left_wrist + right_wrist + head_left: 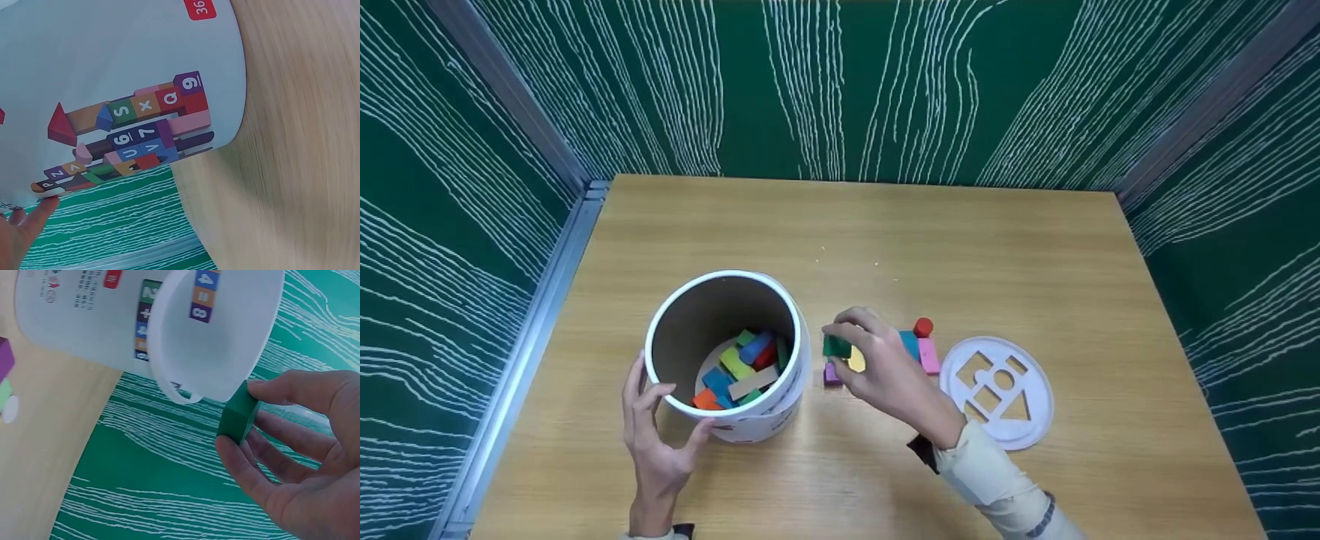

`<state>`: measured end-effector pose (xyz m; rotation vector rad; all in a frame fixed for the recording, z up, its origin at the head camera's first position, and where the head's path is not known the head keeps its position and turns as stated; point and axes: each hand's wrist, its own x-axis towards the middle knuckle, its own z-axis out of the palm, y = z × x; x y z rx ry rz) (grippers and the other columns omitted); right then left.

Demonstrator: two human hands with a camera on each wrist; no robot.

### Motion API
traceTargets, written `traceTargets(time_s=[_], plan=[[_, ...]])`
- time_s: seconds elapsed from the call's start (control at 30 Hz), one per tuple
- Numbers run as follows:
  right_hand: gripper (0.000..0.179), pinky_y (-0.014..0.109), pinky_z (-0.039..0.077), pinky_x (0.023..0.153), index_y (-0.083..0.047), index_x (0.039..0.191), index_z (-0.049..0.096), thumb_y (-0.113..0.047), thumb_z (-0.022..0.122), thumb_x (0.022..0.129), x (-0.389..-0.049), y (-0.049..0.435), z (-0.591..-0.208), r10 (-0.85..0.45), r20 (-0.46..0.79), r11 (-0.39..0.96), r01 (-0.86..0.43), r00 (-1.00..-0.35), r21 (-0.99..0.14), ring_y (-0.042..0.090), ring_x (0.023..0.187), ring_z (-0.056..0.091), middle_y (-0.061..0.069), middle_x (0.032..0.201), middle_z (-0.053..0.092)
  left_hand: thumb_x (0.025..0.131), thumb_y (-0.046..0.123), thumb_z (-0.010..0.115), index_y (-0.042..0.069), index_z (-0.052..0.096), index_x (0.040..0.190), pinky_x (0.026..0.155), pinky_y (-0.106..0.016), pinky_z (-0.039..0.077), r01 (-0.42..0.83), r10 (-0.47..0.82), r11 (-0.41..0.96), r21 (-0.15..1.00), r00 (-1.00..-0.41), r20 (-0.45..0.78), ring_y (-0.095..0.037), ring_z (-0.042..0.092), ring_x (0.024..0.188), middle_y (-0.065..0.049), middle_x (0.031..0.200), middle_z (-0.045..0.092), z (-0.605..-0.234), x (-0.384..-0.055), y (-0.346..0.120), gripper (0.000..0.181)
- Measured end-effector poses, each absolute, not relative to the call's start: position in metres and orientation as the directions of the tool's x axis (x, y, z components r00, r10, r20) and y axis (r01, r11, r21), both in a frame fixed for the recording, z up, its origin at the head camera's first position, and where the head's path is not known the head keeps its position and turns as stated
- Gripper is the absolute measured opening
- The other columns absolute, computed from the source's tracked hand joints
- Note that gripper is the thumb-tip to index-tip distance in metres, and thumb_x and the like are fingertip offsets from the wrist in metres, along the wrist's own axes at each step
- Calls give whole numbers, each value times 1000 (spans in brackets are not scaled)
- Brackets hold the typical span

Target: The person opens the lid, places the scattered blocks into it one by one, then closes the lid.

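A white tub (pixel 765 429) with printed block pictures stands on the table, several coloured blocks (pixel 736 363) lying inside it. My left hand (pixel 660 442) rests against the tub's near left side, fingers spread along the wall and rim. To the right of the tub, my right hand (pixel 877 367) pinches a green block (pixel 238 414) between thumb and fingertips, held up near the tub's side. Beneath and around that hand lie a purple block (pixel 832 374), a yellow piece (pixel 856 359), a blue block (pixel 910 344), a pink block (pixel 928 356) and a red cylinder (pixel 923 327).
A round white lid (pixel 1039 405) with shaped cut-outs lies right of the blocks, next to the right forearm. Small crumbs dot the wooden table (pixel 997 255) behind. Green panels with white lines (pixel 870 90) wall the table at the back and sides.
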<state>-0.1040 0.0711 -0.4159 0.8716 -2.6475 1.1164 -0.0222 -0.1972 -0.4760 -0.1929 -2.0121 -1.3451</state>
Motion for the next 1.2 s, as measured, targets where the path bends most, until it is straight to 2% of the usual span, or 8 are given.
traceTargets(time_s=[0.2, 0.37, 0.57, 0.87, 1.03, 1.2], plan=[[36, 22, 52, 80, -5, 111, 67, -4, 77, 76, -103, 65, -408, -493, 392, 519, -624, -777, -585, 16, 95, 57, 6, 108, 58, 65, 5, 74, -12, 47, 109, 102, -26, 37, 499, -243, 441, 746, -734, 634, -37, 31, 132, -34, 141, 30, -479, -23, -197, 54], [37, 20, 52, 78, -6, 113, 66, -6, 76, 78, -103, 59, -401, -532, 385, 487, -645, -754, -590, 15, 92, 59, 5, 108, 58, 63, 4, 75, -10, 48, 111, 102, -25, 37, 467, -249, 461, 754, -748, 616, -35, 30, 133, -26, 146, 29, -496, -26, -203, 57], [38, 20, 51, 81, -8, 115, 66, -6, 76, 78, -104, 48, -393, -561, 383, 474, -665, -733, -577, 15, 97, 58, 6, 111, 59, 60, 2, 75, -8, 49, 114, 102, -23, 36, 434, -259, 479, 763, -761, 595, -32, 30, 134, -19, 149, 28, -510, -28, -208, 61], [38, 23, 51, 84, -8, 117, 64, -10, 75, 80, -107, 31, -388, -634, 345, 460, -696, -692, -552, 18, 105, 57, 7, 118, 58, 68, 2, 71, -10, 46, 113, 103, -23, 35, 449, -257, 460, 766, -759, 599, -29, 30, 134, -27, 146, 27, -481, -20, -195, 52], [37, 26, 51, 85, -6, 115, 65, -10, 74, 80, -109, 24, -389, -657, 319, 462, -699, -683, -546, 19, 108, 55, 8, 119, 58, 67, 1, 71, -12, 46, 112, 103, -24, 36, 472, -249, 460, 752, -744, 620, -34, 30, 133, -32, 143, 27, -479, -21, -194, 54], [35, 26, 51, 86, -5, 115, 66, -10, 74, 81, -112, 17, -390, -676, 296, 474, -706, -675, -526, 19, 108, 54, 8, 119, 59, 71, 9, 72, -13, 45, 112, 103, -25, 36, 489, -241, 466, 737, -732, 638, -36, 30, 132, -35, 142, 27, -481, -22, -194, 54]])
